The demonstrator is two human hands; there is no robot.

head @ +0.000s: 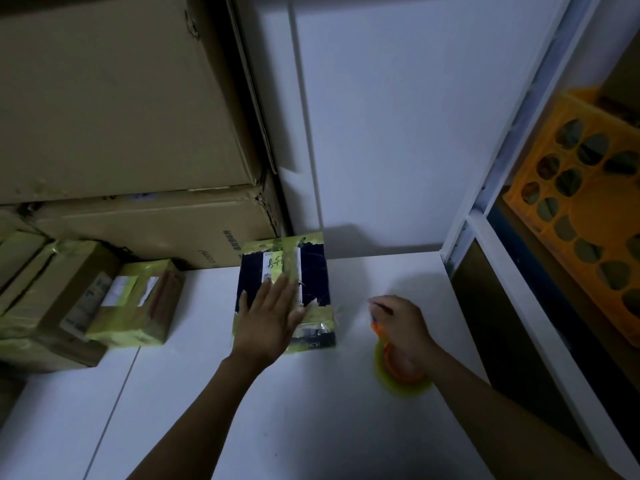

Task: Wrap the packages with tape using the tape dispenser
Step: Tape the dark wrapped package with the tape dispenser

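Two hands engaged. Left hand (273, 317) lies flat, fingers (277, 292) straight, pressing the dark package (313, 268) at table (242, 410) centre. Right hand (401, 327), at 3 o'clock of it, has fingers curled round the tape dispenser (398, 368). Advice: press firmly and draw tape taut. Wrapped packages (135, 303) crowd 9 o'clock; wall (381, 133) close at 12; open table toward 6.

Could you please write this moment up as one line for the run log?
left hand: flat on dark package | right hand: grips tape dispenser beside package | package: partly taped, on table
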